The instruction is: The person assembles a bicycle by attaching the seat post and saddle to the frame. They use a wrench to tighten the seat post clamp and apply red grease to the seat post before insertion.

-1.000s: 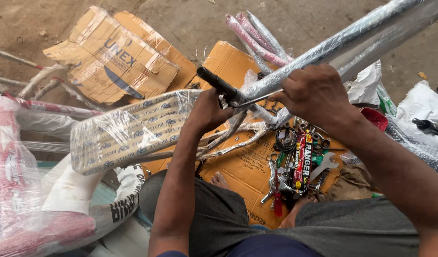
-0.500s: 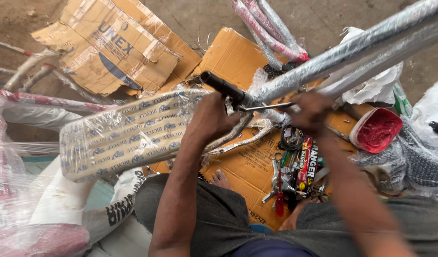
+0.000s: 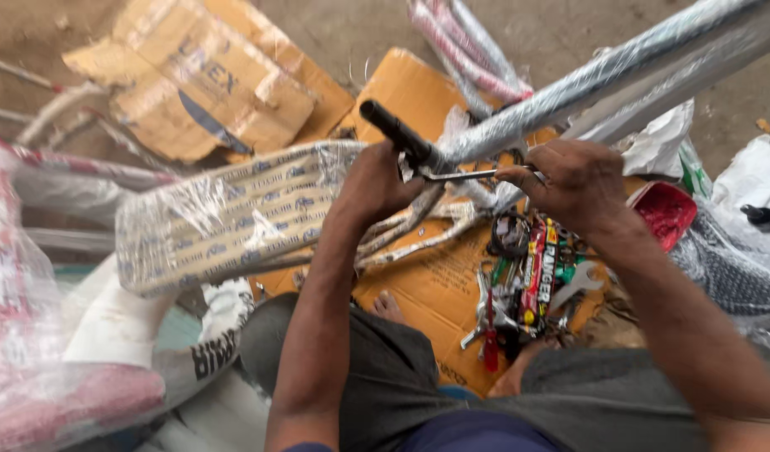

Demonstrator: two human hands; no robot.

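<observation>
A long metal tube wrapped in clear plastic (image 3: 619,75) runs from the upper right down to a bare black end (image 3: 393,130). My left hand (image 3: 375,180) grips the tube just below that black end. My right hand (image 3: 573,180) pinches a thin metal rod-like tool (image 3: 468,175) that points left into the tube beside my left hand. Both hands hover over orange cardboard (image 3: 435,285). A flat bundle wrapped in plastic film (image 3: 226,218) lies just left of my left hand.
A heap of hand tools (image 3: 527,285) with a red and black handle lies on the cardboard by my knees. A red tray (image 3: 669,213) sits to the right, torn brown cartons (image 3: 200,79) lie at the back left, pink wrapped parts (image 3: 33,335) at the left.
My right hand has slid down off the wrapped tube and now holds the thin tool against it. My left hand keeps its grip near the black end. The view has shifted slightly.
</observation>
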